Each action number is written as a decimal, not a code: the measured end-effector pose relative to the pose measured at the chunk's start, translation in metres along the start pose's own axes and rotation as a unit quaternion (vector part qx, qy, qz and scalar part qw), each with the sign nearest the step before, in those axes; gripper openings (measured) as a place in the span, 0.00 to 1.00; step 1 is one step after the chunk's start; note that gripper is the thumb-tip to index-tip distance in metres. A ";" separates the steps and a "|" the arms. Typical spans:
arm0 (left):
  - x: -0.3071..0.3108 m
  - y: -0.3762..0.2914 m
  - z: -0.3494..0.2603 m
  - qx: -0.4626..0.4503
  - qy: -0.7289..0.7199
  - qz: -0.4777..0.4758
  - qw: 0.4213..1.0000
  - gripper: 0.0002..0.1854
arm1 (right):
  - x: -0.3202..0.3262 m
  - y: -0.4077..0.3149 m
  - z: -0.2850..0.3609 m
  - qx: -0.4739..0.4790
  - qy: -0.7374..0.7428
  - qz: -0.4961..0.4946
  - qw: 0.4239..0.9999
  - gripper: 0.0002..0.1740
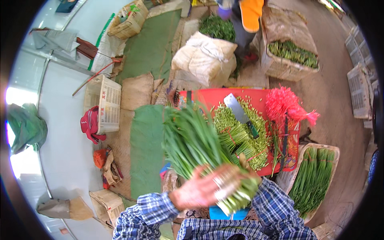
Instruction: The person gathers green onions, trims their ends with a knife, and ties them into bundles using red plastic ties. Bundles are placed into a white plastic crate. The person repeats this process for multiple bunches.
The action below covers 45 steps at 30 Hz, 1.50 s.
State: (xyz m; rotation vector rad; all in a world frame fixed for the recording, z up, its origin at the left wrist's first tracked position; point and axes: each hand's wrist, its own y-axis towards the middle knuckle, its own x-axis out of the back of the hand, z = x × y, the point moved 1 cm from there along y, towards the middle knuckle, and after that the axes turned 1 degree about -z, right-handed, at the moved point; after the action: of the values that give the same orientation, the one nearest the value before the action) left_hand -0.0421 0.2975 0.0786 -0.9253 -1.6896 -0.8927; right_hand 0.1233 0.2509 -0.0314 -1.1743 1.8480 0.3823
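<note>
A large bunch of long green-leaved stalks (pixel 196 139), pale at the cut ends, slants across in front of me. My left hand (pixel 204 187) is closed around it near the pale end. My right hand (pixel 247 165) is at the bunch's far side, largely hidden behind it and blurred, so its grip does not show. Beyond, on a red table (pixel 202 93), a cleaver (pixel 237 108) with a dark green handle rests on a heap of chopped pale stalk ends (pixel 259 120). Tied bundles (pixel 234 137) lie beside the heap. Pink-red ties (pixel 283 105) are piled at the table's right corner.
At the right, a crate (pixel 337 156) holds tied green bundles. A person (pixel 240 27) stands beyond the table, near a white cloth bundle (pixel 205 58) and a covered basket (pixel 280 70). On the left are an upright white crate (pixel 111 105) and green matting (pixel 147 153).
</note>
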 end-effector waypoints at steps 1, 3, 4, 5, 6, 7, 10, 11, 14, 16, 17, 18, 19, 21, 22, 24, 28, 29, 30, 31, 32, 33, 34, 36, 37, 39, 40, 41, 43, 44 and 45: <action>0.012 -0.001 -0.019 -0.048 -0.009 0.043 0.998 0.30 | -0.014 -0.010 -0.019 -0.086 0.092 0.083 0.989 0.35; 0.034 -0.015 -0.050 -0.021 -0.025 0.097 0.995 0.34 | -0.033 -0.048 -0.033 0.125 -0.370 -0.311 0.867 0.36; 0.044 -0.030 -0.061 0.055 -0.035 0.095 0.993 0.35 | -0.042 -0.060 -0.041 0.129 -0.365 -0.229 0.893 0.38; 0.052 -0.047 -0.071 0.126 -0.044 0.103 0.986 0.36 | -0.049 -0.075 -0.049 0.131 -0.345 -0.153 0.917 0.40; 0.052 -0.057 -0.074 0.245 -0.124 -0.008 0.962 0.38 | -0.054 -0.089 -0.048 0.106 -0.376 -0.189 0.901 0.41; 0.050 -0.069 -0.077 0.382 -0.314 -0.112 0.862 0.40 | -0.056 -0.104 -0.057 0.123 -0.393 -0.173 0.894 0.44; 0.007 -0.057 -0.101 0.434 -0.702 -0.095 0.557 0.48 | -0.056 -0.125 -0.073 0.260 -0.554 -0.211 0.762 0.47; -0.011 -0.041 -0.109 0.425 -0.818 -0.034 0.386 0.52 | -0.057 -0.132 -0.082 0.261 -0.547 -0.252 0.755 0.48; -0.029 -0.005 -0.108 0.332 -0.894 -0.147 0.263 0.60 | -0.077 -0.150 -0.114 0.271 -0.619 -0.198 0.710 0.52; -0.019 0.007 -0.104 0.292 -0.917 -0.194 0.190 0.53 | -0.102 -0.163 -0.139 0.307 -0.679 -0.199 0.637 0.55; -0.008 0.013 -0.102 0.266 -0.905 -0.227 0.241 0.51 | -0.120 -0.168 -0.146 0.326 -0.722 -0.199 0.577 0.56; 0.006 0.013 -0.103 0.231 -0.907 -0.221 0.273 0.45 | -0.138 -0.170 -0.153 0.352 -0.728 -0.179 0.560 0.59; 0.021 0.016 -0.105 0.239 -0.900 -0.231 0.283 0.41 | -0.159 -0.169 -0.157 0.415 -0.773 -0.194 0.439 0.59; 0.048 0.022 -0.110 0.347 -0.849 -0.209 0.338 0.35 | -0.198 -0.169 -0.169 0.520 -0.712 -0.171 0.439 0.56; 0.061 0.029 -0.113 0.344 -0.862 -0.212 0.307 0.33 | -0.216 -0.162 -0.173 0.505 -0.680 -0.183 0.499 0.46; 0.083 0.043 -0.129 0.305 -0.815 -0.225 0.439 0.33 | -0.248 -0.150 -0.178 0.542 -0.697 -0.218 0.416 0.34; 0.113 0.054 -0.148 0.359 -0.777 -0.298 0.422 0.28 | -0.277 -0.158 -0.168 0.689 -0.605 -0.160 0.365 0.29; 0.119 0.055 -0.151 0.323 -0.789 -0.311 0.420 0.25 | -0.275 -0.169 -0.160 0.723 -0.509 -0.147 0.443 0.28; 0.125 0.055 -0.152 0.304 -0.796 -0.300 0.429 0.23 | -0.269 -0.184 -0.154 0.739 -0.476 -0.121 0.462 0.28; 0.128 0.054 -0.153 0.326 -0.804 -0.280 0.412 0.23 | -0.261 -0.196 -0.147 0.738 -0.495 -0.114 0.443 0.32; 0.132 0.054 -0.154 0.337 -0.803 -0.268 0.412 0.23 | -0.249 -0.206 -0.139 0.724 -0.480 -0.154 0.470 0.32; 0.134 0.054 -0.153 0.347 -0.803 -0.258 0.411 0.23 | -0.238 -0.212 -0.131 0.708 -0.495 -0.111 0.492 0.32; 0.136 0.054 -0.155 0.357 -0.800 -0.266 0.403 0.22 | -0.225 -0.223 -0.127 0.676 -0.434 -0.093 0.588 0.31; 0.138 0.056 -0.156 0.395 -0.793 -0.267 0.378 0.22 | -0.199 -0.249 -0.132 0.624 -0.473 -0.212 0.585 0.30; 0.139 0.058 -0.157 0.373 -0.789 -0.288 0.395 0.21 | -0.188 -0.260 -0.140 0.594 -0.550 -0.260 0.526 0.31; 0.141 0.064 -0.158 0.352 -0.789 -0.307 0.398 0.20 | -0.164 -0.248 -0.155 0.414 -0.697 -0.364 0.459 0.37; 0.140 0.068 -0.157 0.403 -0.772 -0.301 0.387 0.20 | -0.150 -0.245 -0.173 0.423 -0.707 -0.315 0.471 0.40; 0.140 0.071 -0.158 0.373 -0.783 -0.296 0.401 0.21 | -0.136 -0.238 -0.193 0.420 -0.702 -0.305 0.487 0.43; 0.140 0.079 -0.158 0.410 -0.756 -0.314 0.401 0.20 | -0.139 -0.221 -0.211 0.453 -0.798 -0.248 0.311 0.49; 0.140 0.080 -0.161 0.406 -0.753 -0.321 0.406 0.19 | -0.148 -0.226 -0.220 0.504 -0.789 -0.244 0.254 0.46; 0.141 0.083 -0.161 0.398 -0.738 -0.339 0.426 0.18 | -0.163 -0.230 -0.223 0.501 -0.763 -0.399 0.093 0.35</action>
State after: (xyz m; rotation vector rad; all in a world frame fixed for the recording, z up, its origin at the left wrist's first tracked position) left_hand 0.0625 0.2158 0.2661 -0.0155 -3.5921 0.9102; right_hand 0.2283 0.0824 0.2686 -0.0026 -0.7858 -0.3600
